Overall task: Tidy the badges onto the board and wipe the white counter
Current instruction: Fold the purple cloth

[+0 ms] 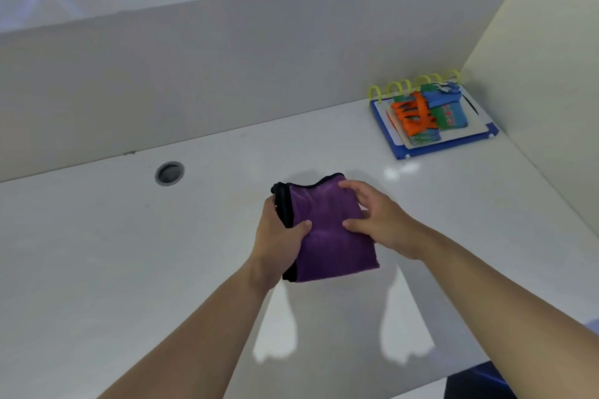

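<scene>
The folded purple cloth (327,233) lies on the white counter (129,269) between both hands, its long axis running away from the person. The left hand (278,236) grips its left edge, thumb on top; the right hand (379,220) presses it with curled fingertips. The badges (428,113) sit piled on the board (483,136), well right of and beyond the cloth. The left hand's fingers are hidden under the cloth; the badge count is unclear.
</scene>
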`<action>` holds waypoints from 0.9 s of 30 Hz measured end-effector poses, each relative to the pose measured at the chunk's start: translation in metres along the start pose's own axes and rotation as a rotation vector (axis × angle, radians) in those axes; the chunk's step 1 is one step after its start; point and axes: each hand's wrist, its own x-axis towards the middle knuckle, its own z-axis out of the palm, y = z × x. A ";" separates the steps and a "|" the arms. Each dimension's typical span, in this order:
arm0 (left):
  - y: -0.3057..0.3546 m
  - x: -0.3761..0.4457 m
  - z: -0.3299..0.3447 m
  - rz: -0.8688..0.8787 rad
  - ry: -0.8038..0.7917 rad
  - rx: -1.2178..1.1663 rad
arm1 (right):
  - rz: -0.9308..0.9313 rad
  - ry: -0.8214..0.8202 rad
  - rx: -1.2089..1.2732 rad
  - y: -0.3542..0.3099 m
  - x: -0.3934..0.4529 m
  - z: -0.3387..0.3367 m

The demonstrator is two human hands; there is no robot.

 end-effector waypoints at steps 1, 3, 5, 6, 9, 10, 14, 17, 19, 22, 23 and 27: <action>0.001 0.001 0.010 -0.005 -0.004 0.002 | 0.003 -0.005 -0.016 0.003 -0.002 -0.010; 0.003 0.003 0.026 -0.014 -0.014 0.010 | 0.008 -0.017 -0.045 0.009 -0.006 -0.026; 0.004 0.004 0.039 -0.017 -0.046 0.022 | 0.024 -0.023 -0.048 0.016 -0.011 -0.038; 0.004 0.005 0.045 -0.019 -0.061 0.027 | 0.037 -0.025 -0.048 0.018 -0.014 -0.043; 0.006 0.003 0.062 -0.015 -0.113 0.021 | 0.046 0.020 -0.087 0.026 -0.024 -0.059; 0.006 0.002 0.069 -0.016 -0.125 0.021 | 0.050 0.032 -0.105 0.028 -0.029 -0.065; 0.012 -0.005 0.096 -0.022 -0.136 0.024 | 0.047 0.063 -0.128 0.035 -0.043 -0.092; 0.017 -0.006 0.122 -0.023 -0.128 -0.012 | 0.021 0.066 -0.156 0.038 -0.049 -0.119; 0.020 -0.006 0.144 -0.051 -0.124 -0.066 | 0.026 0.058 -0.180 0.041 -0.051 -0.141; 0.026 -0.005 0.186 -0.072 -0.110 -0.105 | 0.017 0.047 -0.193 0.050 -0.054 -0.180; 0.028 -0.004 0.201 -0.066 -0.103 -0.100 | 0.012 0.045 -0.199 0.054 -0.056 -0.194; 0.034 -0.003 0.257 -0.047 -0.083 -0.099 | -0.013 0.036 -0.232 0.069 -0.059 -0.247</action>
